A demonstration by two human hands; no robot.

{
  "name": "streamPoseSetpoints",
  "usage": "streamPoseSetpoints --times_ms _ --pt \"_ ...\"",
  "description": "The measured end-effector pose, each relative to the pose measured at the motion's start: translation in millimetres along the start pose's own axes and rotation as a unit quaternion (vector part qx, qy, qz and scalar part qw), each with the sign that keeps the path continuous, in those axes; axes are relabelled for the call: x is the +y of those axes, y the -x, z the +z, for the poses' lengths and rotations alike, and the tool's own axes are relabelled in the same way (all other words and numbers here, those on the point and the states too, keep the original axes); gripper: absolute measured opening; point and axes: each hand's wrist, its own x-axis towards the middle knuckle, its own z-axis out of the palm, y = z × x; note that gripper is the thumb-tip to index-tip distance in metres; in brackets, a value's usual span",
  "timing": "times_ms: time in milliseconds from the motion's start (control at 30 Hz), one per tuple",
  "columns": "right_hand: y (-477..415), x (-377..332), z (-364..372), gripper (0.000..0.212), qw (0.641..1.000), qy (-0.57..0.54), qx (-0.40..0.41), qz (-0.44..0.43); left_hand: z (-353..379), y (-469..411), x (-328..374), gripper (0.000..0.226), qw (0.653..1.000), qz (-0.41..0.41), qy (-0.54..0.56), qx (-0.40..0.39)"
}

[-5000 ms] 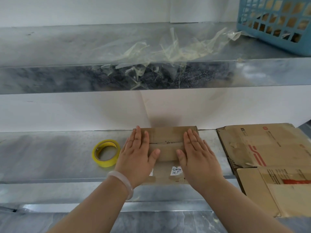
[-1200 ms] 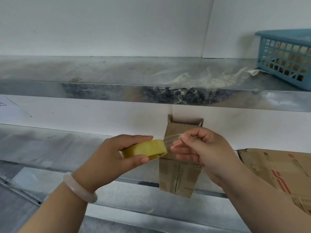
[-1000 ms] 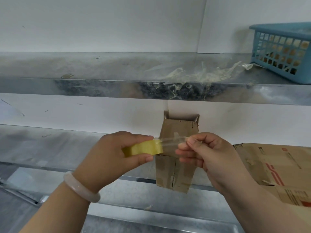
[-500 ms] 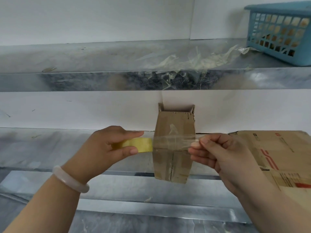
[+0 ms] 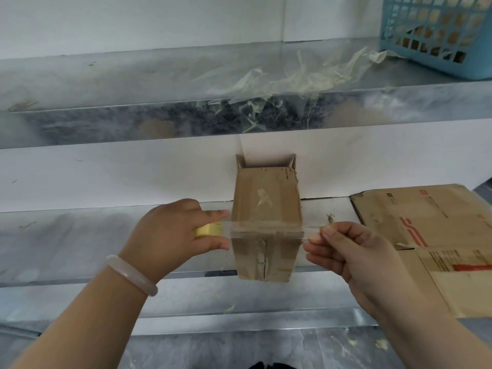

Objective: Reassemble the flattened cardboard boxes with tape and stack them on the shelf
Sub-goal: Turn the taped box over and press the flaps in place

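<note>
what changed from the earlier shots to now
The left hand picked the yellow tape roll off the shelf; the right hand pinched its free end. The hands drew apart, stretching a tape strip across the cardboard box, now standing upright instead of lying pressed flat. Unchanged: flattened cardboard, blue basket, tape scraps.

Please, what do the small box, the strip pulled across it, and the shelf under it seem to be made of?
Small box: brown cardboard, matte, with worn creases and torn patches. Strip: clear, glossy plastic tape; the box shows through it. Shelf: probably galvanized sheet metal, grey with a mottled sheen.
</note>
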Motion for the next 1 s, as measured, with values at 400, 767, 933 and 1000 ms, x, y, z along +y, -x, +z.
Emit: streamPoseSetpoints --times_ms 400,767,933,1000 --pt "-26 24 -2 0.010 0.999 -0.016 0.001 0.034 29 -3 -7 0.074 1.000 0.005 0.023 -0.005" --pt "-41 59 11 0.006 0.983 -0.135 -0.043 0.120 41 -6 -4 0.072 0.999 -0.014 0.029 -0.006" --pt "-49 63 6 0.012 0.983 -0.117 -0.043 0.133 40 -5 -2 0.072 0.999 -0.029 0.030 -0.017" --pt "-48 60 1 0.013 0.998 -0.019 -0.007 0.065 38 -5 -2 0.074 0.999 -0.033 0.032 -0.020"
